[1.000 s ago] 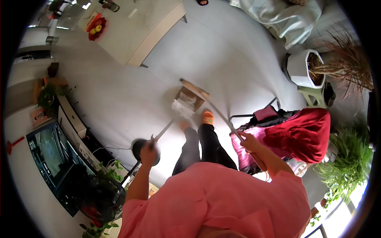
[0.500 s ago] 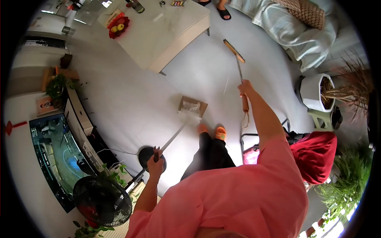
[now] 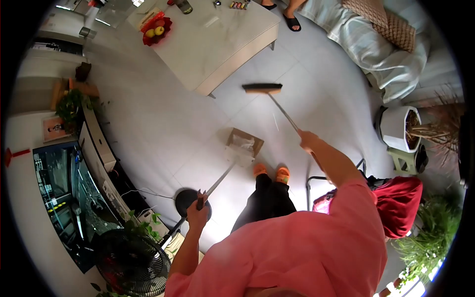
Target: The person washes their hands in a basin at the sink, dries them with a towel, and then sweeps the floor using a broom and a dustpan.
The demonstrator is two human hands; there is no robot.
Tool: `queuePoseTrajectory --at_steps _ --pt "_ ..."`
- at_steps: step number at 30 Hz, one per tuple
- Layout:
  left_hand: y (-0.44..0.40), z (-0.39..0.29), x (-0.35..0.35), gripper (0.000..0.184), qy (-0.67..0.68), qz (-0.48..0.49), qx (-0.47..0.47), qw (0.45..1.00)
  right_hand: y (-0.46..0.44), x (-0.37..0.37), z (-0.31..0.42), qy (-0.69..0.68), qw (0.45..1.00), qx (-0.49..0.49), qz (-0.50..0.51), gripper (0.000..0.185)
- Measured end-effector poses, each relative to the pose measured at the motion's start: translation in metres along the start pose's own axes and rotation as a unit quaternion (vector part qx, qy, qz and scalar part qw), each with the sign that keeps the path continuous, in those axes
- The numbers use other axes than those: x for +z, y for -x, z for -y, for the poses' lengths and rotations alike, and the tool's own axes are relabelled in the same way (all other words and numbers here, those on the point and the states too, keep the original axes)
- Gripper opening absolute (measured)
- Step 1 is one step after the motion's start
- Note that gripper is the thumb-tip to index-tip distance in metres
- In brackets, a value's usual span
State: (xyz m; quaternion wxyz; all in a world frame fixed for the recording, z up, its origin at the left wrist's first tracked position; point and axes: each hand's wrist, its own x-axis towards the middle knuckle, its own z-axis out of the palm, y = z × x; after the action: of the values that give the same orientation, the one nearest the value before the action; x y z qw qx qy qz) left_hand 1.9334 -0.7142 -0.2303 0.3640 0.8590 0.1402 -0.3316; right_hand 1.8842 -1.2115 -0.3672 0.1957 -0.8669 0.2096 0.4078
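Note:
My left hand (image 3: pixel 197 214) is closed around the dark grip of a long-handled dustpan (image 3: pixel 258 145). The pan, brownish with a pale, whitish interior, is at floor level in front of my orange slippers (image 3: pixel 282 174). What lies inside it, if anything, is too unclear to name. Out to the right, my right hand (image 3: pixel 310 141) grips the handle of a broom (image 3: pixel 262 90). Its wide head, with dark bristles and a tan back, is beyond the pan, near the low table's corner. My forearm covers the broom's lower handle end.
A pale low table (image 3: pixel 213 44) holds a red fruit bowl (image 3: pixel 157 31). Another person's foot in a black slipper (image 3: pixel 292 23) is beside it. A standing fan (image 3: pixel 131 262) and television (image 3: pixel 74 198) are on my left. A potted plant (image 3: pixel 400 128) and chair frame (image 3: pixel 309 193) stand right.
The broom head has swung left and closer to the dustpan, turning nearly crosswise. My right hand has moved slightly nearer. My left hand keeps its hold on the dustpan.

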Motion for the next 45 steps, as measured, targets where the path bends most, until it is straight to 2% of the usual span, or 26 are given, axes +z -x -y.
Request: queuePoseTrajectory --at_steps 1,3,5,7,8,11,13,15,17,19,20,24,27,30,33,36,39,42,45 --pt "-0.004 0.010 -0.004 0.030 -0.035 -0.004 0.003 0.999 0.023 0.005 -0.010 0.006 1.000 -0.009 0.010 0.069" --pt "-0.005 0.010 -0.006 0.027 -0.019 0.002 0.007 1.000 0.070 -0.001 -0.021 -0.029 0.999 -0.030 0.026 0.066" --pt "-0.004 0.008 -0.009 0.025 -0.029 -0.001 0.023 0.999 0.123 -0.037 -0.002 -0.148 0.983 0.045 0.095 0.062" --pt "-0.003 0.002 -0.008 0.024 -0.061 -0.014 0.047 0.997 0.116 -0.017 -0.018 -0.109 0.994 -0.009 0.008 0.063" --pt "0.001 -0.009 -0.006 0.023 -0.071 -0.017 0.049 0.996 0.107 -0.012 -0.022 -0.089 0.995 -0.036 -0.034 0.063" --pt "0.010 -0.029 0.002 0.022 -0.131 -0.018 0.043 0.990 0.040 -0.012 -0.007 -0.068 0.991 -0.023 -0.114 0.063" --pt "0.013 -0.033 0.007 0.021 -0.126 -0.029 0.044 0.991 -0.025 -0.022 0.020 -0.080 0.989 0.027 -0.122 0.063" --pt "0.014 -0.028 0.007 0.020 -0.140 -0.054 0.024 0.988 -0.083 -0.034 0.047 -0.144 0.982 0.044 -0.118 0.064" --pt "0.011 -0.031 0.013 0.018 -0.154 -0.070 -0.008 0.986 -0.135 -0.037 0.073 -0.158 0.975 0.030 -0.155 0.062" --pt "0.013 -0.036 0.016 0.017 -0.173 -0.072 -0.059 0.981 -0.158 -0.053 0.107 -0.163 0.980 0.033 -0.105 0.063" --pt "0.011 -0.034 0.019 0.017 -0.164 -0.088 -0.052 0.981 -0.166 -0.057 0.118 -0.164 0.983 0.035 -0.081 0.064" --pt "0.012 -0.042 0.017 0.017 -0.196 -0.091 -0.067 0.974 -0.180 -0.044 0.121 -0.024 0.999 -0.036 -0.013 0.069" --pt "0.009 -0.046 0.013 0.016 -0.191 -0.088 -0.073 0.975 -0.154 -0.057 0.102 0.069 0.991 -0.110 0.032 0.070" --pt "0.006 -0.045 0.012 0.014 -0.192 -0.096 -0.072 0.974 -0.120 -0.089 0.091 0.085 0.990 -0.082 0.076 0.071" --pt "0.003 -0.043 0.010 0.015 -0.197 -0.104 -0.045 0.974 -0.101 -0.091 0.055 0.175 0.978 -0.088 0.076 0.071" --pt "0.004 -0.044 0.010 0.017 -0.220 -0.095 -0.050 0.970 -0.055 -0.093 0.019 0.164 0.979 -0.068 0.100 0.069" --pt "0.007 -0.049 0.007 0.019 -0.224 -0.089 -0.045 0.969 0.008 -0.129 0.019 0.115 0.981 -0.049 0.146 0.066" --pt "0.006 -0.043 0.009 0.019 -0.211 -0.105 -0.018 0.972 0.029 -0.128 -0.039 0.101 0.979 -0.150 0.091 0.065" --pt "0.012 -0.053 0.009 0.019 -0.207 -0.094 -0.024 0.973 0.067 -0.147 -0.035 -0.031 0.994 -0.038 0.100 0.062"
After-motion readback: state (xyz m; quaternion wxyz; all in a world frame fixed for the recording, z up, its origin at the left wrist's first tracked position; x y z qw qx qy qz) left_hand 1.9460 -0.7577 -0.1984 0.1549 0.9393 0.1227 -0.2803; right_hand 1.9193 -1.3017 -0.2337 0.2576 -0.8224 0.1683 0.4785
